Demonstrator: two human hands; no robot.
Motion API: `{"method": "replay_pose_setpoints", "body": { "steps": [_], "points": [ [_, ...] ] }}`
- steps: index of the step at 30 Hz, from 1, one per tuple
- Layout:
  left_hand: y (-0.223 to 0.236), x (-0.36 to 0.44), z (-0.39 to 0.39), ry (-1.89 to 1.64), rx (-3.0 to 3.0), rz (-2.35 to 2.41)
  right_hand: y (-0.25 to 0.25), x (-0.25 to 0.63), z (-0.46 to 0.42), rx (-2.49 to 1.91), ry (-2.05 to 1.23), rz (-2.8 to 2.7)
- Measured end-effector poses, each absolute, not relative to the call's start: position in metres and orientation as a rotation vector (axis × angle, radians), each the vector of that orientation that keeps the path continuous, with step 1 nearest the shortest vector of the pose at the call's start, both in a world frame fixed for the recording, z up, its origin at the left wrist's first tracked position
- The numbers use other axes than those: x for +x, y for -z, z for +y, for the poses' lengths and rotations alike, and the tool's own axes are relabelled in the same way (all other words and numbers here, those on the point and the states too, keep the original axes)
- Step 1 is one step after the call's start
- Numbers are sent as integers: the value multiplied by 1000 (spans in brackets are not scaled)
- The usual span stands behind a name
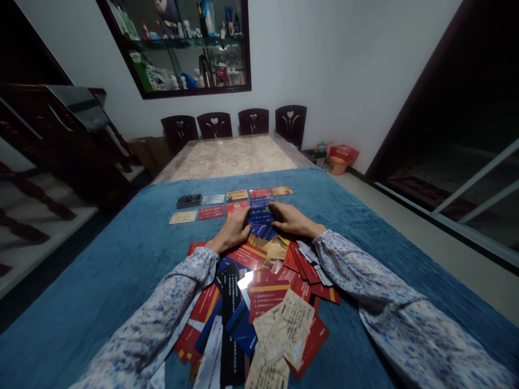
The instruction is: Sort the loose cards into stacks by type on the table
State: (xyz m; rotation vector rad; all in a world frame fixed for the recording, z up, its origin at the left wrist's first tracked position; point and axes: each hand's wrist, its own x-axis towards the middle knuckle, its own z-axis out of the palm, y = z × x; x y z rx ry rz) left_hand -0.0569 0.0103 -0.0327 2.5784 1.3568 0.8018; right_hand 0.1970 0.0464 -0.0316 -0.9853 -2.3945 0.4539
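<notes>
My left hand [234, 231] and my right hand [292, 220] are closed on opposite sides of some blue cards [260, 215], gripping them by the edges. Beyond them lie small groups of cards in two rows: a black stack [189, 200], a silvery card [213, 199], a yellow card [237, 195], a red card [260, 193] and a gold card [282, 190], with a cream card [183, 217] and more red ones nearer. Between my forearms spreads a loose heap of red, blue, black and cream cards [270, 294]. My fingertips are partly hidden behind the blue cards.
A blue cloth [117, 281] covers the near part of the table, and its patterned top [239, 154] shows beyond. Several dark chairs [253, 121] stand at the far end. An orange bucket [337, 165] is on the floor at right; a glass-shelved cabinet [194, 46] is set in the wall.
</notes>
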Motion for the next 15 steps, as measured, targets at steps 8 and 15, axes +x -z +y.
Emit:
{"method": "replay_pose_setpoints", "body": {
  "steps": [8,15],
  "points": [
    [39,-60,14,-830,2548,1351,37,199,51,-952,-467,-2357],
    [36,-60,12,-848,2526,1308,36,203,53,-869,-462,-2382]
  ]
}}
